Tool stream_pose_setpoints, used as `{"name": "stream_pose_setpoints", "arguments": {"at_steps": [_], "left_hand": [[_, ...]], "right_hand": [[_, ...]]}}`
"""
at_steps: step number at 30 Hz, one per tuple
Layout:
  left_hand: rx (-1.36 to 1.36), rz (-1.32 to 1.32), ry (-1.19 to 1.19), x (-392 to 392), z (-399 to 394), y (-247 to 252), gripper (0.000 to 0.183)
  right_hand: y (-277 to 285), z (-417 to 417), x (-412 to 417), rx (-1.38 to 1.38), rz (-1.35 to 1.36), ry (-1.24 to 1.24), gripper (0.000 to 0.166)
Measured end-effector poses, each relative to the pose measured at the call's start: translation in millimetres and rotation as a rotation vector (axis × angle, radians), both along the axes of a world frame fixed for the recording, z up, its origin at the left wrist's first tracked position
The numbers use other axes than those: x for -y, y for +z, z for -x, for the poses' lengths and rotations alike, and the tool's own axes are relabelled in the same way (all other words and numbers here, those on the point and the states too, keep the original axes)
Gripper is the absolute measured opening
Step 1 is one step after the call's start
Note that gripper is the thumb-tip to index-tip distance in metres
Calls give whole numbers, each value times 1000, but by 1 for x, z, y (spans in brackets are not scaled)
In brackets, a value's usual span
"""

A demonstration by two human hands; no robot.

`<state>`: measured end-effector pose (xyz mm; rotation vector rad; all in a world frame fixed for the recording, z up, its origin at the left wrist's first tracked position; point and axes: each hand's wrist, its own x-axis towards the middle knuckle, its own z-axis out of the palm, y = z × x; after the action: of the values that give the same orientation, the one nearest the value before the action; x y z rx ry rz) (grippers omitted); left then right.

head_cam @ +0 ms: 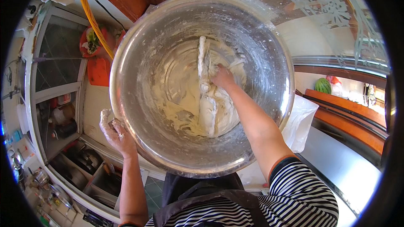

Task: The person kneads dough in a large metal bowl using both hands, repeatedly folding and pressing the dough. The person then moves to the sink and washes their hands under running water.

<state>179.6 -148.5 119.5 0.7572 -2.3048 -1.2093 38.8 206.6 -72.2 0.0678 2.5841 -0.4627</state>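
Note:
A large metal mixing bowl [268, 107] stands before me, its walls smeared with flour and wet batter. Inside it, a metal mixer paddle coated in dough [202, 56] runs from near the back down to the front. Pale, sticky dough [228, 116] gathers around the paddle's front half and right side. My right hand [223, 76] reaches into the bowl and touches the dough just right of the paddle's middle; its fingertips are partly hidden. My left hand [117, 134], caked with dough, is outside the bowl by its left rim, fingers apart and holding nothing.
At the left stands a glass-fronted cabinet [34, 94] with open compartments below. Behind it are a red dustpan [98, 72] and a red container with greens [91, 41]. A white plastic bag [300, 123] hangs at the bowl's right, near a metal surface [341, 164]. A watermelon [323, 86] lies farther right.

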Motion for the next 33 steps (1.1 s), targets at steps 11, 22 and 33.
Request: {"name": "stream_pose_setpoints", "arguments": {"at_steps": [11,22,33], "left_hand": [[60,104,-841,-160,23,42,43],[533,3,-1226,-256,-22,-78,41],[567,220,-1441,-254,-49,-41,50]], "right_hand": [[145,-124,-39,386,35,254,61],[158,-103,-35,-462,-24,141,42],[-52,-21,-18,-77,404,-22,43]]}}
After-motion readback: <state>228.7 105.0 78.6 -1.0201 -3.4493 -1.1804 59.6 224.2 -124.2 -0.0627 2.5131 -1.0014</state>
